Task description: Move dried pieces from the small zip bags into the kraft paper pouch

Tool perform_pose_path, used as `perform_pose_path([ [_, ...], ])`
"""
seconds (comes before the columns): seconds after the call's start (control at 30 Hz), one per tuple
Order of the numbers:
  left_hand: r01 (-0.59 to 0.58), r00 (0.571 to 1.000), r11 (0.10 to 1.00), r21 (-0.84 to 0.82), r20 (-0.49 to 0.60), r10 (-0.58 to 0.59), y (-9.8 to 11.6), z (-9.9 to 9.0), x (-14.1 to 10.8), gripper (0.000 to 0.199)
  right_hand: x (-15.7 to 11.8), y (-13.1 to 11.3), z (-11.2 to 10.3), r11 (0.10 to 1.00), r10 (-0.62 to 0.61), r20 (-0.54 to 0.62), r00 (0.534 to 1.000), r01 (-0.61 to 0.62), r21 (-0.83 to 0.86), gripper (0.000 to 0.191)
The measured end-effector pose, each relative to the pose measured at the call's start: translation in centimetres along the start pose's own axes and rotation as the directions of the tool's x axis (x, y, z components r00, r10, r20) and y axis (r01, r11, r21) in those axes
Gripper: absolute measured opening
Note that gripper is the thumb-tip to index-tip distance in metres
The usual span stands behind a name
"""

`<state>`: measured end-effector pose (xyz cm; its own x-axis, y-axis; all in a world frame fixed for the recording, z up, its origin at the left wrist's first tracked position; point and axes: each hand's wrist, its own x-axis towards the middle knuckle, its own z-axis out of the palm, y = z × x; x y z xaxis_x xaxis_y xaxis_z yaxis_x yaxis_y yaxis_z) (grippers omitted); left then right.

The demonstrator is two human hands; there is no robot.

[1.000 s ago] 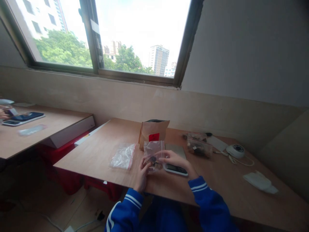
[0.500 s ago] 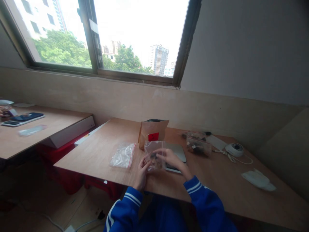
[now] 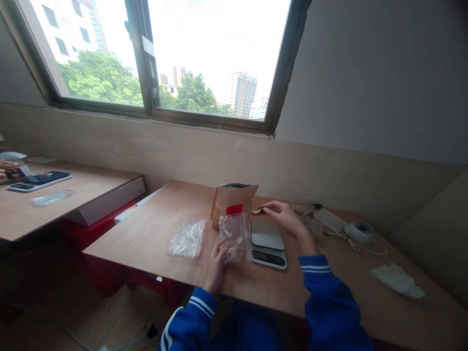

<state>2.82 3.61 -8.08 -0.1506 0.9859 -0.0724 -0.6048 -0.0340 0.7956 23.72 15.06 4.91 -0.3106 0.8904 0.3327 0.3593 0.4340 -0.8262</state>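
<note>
We cannot tell what the small piece point(image 3: 257, 212) in our right hand point(image 3: 283, 214) is; our forearm point(image 3: 305, 241) partly hides bags point(image 3: 316, 228) at far right. Our left hand point(image 3: 217, 259) covers some clear bag point(image 3: 232, 228). Another person's hand point(image 3: 2, 174) is cropped at left.

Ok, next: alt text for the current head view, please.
A person's right hand holds a small brown piece near the far end of a white scale, while the left hand touches a clear plastic bag. A brown paper bag stands behind it on a wooden table.
</note>
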Motion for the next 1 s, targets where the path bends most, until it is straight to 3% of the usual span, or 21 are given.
perform_pose_path([
  [0.13,0.003,1.0,1.0,0.016,0.012,-0.004,-0.2,-0.2,0.0,0.044,3.6,-2.1,-0.2,0.992,-0.121,-0.26,0.958,0.108,-0.064,0.029],
  [0.23,0.006,1.0,1.0,0.025,0.015,-0.006,-0.2,-0.3,0.0,0.043,6.0,-3.8,1.3,0.979,-0.191,-0.333,0.923,0.156,-0.129,0.027],
  [0.47,0.004,1.0,0.999,0.042,0.008,-0.005,-0.1,-0.3,0.1,0.042,8.3,-4.2,5.1,0.938,-0.262,-0.181,0.948,0.206,-0.279,0.015],
  [0.6,0.011,1.0,0.999,0.035,0.014,-0.011,0.0,-0.2,0.1,0.039,8.0,-3.1,6.0,0.919,-0.325,-0.17,0.93,0.268,-0.29,0.02],
  [0.8,0.031,1.0,0.999,0.023,-0.004,-0.031,0.1,-0.2,0.0,0.041,6.6,-3.7,6.6,0.805,-0.371,-0.096,0.924,0.269,-0.528,0.03],
  [0.9,0.042,0.999,0.999,0.008,0.004,-0.042,0.2,-0.1,0.0,0.042,5.6,-4.0,6.6,0.843,-0.364,-0.172,0.915,0.245,-0.478,0.032],
  [1.0,0.035,0.999,0.999,-0.001,0.011,-0.035,0.1,-0.2,0.0,0.042,4.1,-3.4,6.0,0.925,-0.333,-0.239,0.912,0.267,-0.27,0.028],
])
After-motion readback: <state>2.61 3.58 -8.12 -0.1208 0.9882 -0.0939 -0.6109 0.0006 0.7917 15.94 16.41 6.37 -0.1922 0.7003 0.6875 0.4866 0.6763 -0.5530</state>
